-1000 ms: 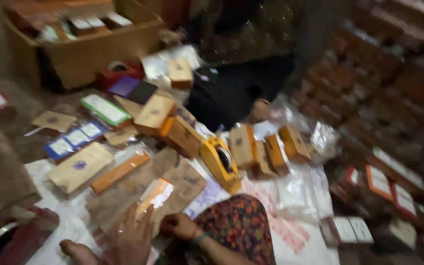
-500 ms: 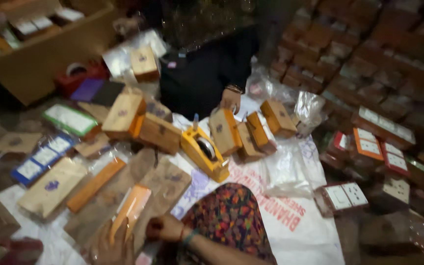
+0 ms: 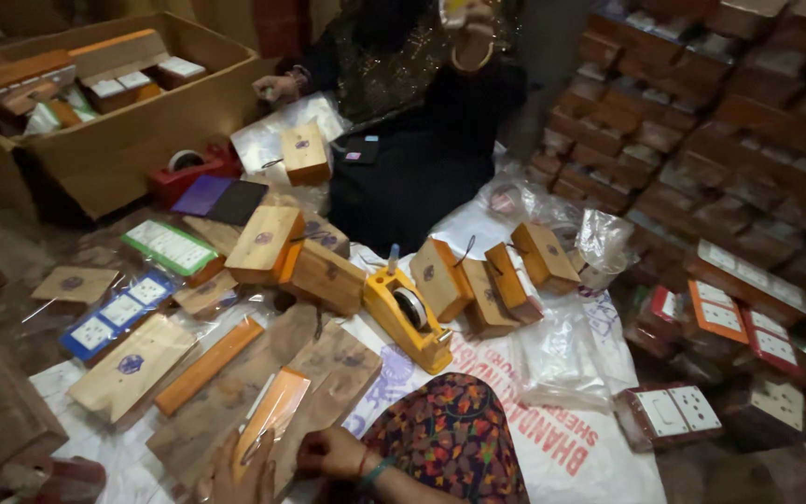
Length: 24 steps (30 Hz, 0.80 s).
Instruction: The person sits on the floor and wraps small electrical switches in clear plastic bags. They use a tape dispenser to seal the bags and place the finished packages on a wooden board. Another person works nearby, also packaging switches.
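Head view, looking down at my lap and the floor. Both hands sit at the bottom edge of the frame over a long orange strip in clear wrap (image 3: 270, 417), which lies on flat wooden boards (image 3: 235, 397) just left of my patterned knee (image 3: 450, 439). Left hand (image 3: 235, 476) rests flat-ish at the strip's near end, fingers loosely spread (partly cut off by the frame). Right hand (image 3: 328, 453) is curled beside it, fingertips drawn together close to the strip's edge; whether they actually pinch the wrap, I cannot tell. A green bangle (image 3: 372, 471) is on that wrist.

Beyond the boards: a yellow tape dispenser (image 3: 408, 317) on white printed sacking (image 3: 571, 448), then a cluster of small wooden boxes (image 3: 487, 280). To the left, switch plates in blue and green packets (image 3: 118, 313). A cardboard carton (image 3: 95, 121) stands at far left. Opposite me sits another person in dark clothing (image 3: 422, 140), one hand (image 3: 277, 89) near the carton.
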Motion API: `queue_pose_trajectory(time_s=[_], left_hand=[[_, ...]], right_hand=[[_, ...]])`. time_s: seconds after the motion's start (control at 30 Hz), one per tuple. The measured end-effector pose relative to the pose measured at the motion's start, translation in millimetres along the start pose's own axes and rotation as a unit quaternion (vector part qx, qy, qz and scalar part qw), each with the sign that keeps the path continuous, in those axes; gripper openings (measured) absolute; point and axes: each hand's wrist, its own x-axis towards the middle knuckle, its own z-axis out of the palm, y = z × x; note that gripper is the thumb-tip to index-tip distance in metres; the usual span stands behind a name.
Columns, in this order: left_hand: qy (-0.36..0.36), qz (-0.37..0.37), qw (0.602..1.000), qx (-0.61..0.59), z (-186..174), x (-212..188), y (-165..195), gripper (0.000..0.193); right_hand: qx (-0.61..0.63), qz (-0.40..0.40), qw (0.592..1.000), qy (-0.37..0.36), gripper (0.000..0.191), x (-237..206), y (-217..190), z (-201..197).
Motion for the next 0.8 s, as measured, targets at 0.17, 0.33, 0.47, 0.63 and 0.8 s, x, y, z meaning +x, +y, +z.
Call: queue_pose_trajectory(time_s=[0.17,0.33,0.47,0.63,0.8], left_hand=[[-0.024,-0.043,0.999,-0.017,-4,-4,7,0.056],[-0.035,-0.032,0.998,-0.05,-2,-9,2,0.059],[-0.034,-0.039,0.997,-0.052,0,-15,-1,0.059],[-0.031,-0.023,0.998,-0.055,0,-14,-1,0.058],[-0.047,-0.07,0.996,-0.041,-15,-24,10,0.053]], right_hand=[[0.037,0.022,0.999,0.003,0.012,2,2,1],[0.078,0.042,0.996,0.0,0.011,-1,1,1],[0.018,0.036,0.999,0.004,0.009,-1,1,0],[0.054,0.018,0.998,-0.01,0.009,1,3,-1],[-0.01,0.02,1.0,-0.002,0.012,1,9,0]])
